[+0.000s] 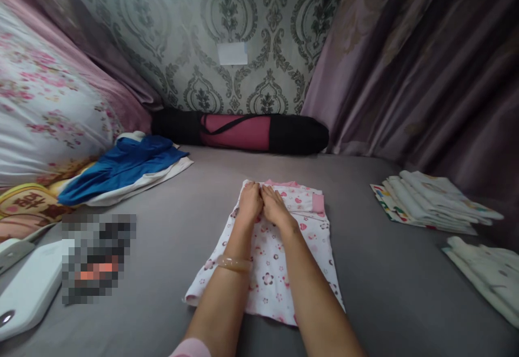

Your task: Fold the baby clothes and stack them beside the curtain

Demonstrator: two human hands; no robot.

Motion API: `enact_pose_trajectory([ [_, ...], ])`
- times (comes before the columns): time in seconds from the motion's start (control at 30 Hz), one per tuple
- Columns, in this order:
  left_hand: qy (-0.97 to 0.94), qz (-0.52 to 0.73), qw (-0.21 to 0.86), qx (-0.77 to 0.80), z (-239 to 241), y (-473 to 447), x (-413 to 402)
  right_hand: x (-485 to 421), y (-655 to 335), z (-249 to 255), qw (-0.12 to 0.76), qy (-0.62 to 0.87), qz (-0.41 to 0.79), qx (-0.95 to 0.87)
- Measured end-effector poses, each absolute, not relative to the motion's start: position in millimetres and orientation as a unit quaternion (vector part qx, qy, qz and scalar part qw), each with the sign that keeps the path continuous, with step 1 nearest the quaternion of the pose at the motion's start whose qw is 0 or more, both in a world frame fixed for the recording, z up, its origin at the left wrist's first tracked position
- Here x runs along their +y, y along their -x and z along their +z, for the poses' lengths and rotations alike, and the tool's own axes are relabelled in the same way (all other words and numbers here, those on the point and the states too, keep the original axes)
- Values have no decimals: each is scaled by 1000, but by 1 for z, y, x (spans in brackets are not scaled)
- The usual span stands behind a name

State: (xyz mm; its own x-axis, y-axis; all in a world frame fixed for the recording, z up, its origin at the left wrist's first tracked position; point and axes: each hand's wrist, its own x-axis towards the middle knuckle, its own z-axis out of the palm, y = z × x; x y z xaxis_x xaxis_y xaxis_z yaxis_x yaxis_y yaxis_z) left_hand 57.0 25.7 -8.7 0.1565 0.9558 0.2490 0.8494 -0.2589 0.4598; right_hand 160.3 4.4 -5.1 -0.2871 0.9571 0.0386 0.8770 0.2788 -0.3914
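Observation:
A small white garment [314,232] with a pink flower print and pink cuffs lies spread on the grey bed sheet [178,222]. My left hand [248,203] and my right hand [274,205] rest side by side on its far part, palms down and fingers stretched flat towards the top edge. Both hands press on the cloth and hold nothing. A clear bangle [234,263] circles my left wrist.
A blue and white garment pile [125,169] lies at the left by floral pillows [44,108]. A black and pink roll bag [243,131] lies against the wall. Folded white clothes [430,200] and another stack [486,276] sit at the right. White devices [28,286] lie at the near left.

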Motion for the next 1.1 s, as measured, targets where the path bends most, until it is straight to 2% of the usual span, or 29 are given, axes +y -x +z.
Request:
enact_pose_trajectory([
  [0.17, -760, 231, 106, 599, -19, -52, 27, -2, -158, -16, 86, 607, 119, -781],
  [0.63, -734, 162, 55, 657, -21, -58, 9, -22, -197, -14, 79, 774, 59, -626],
  [0.97, -760, 150, 67, 629, -21, -47, 10, -37, -231, -18, 80, 776, 8, -625],
  [1.1, -803, 116, 117, 572, -20, -23, 14, -43, -255, -16, 76, 772, 23, -631],
])
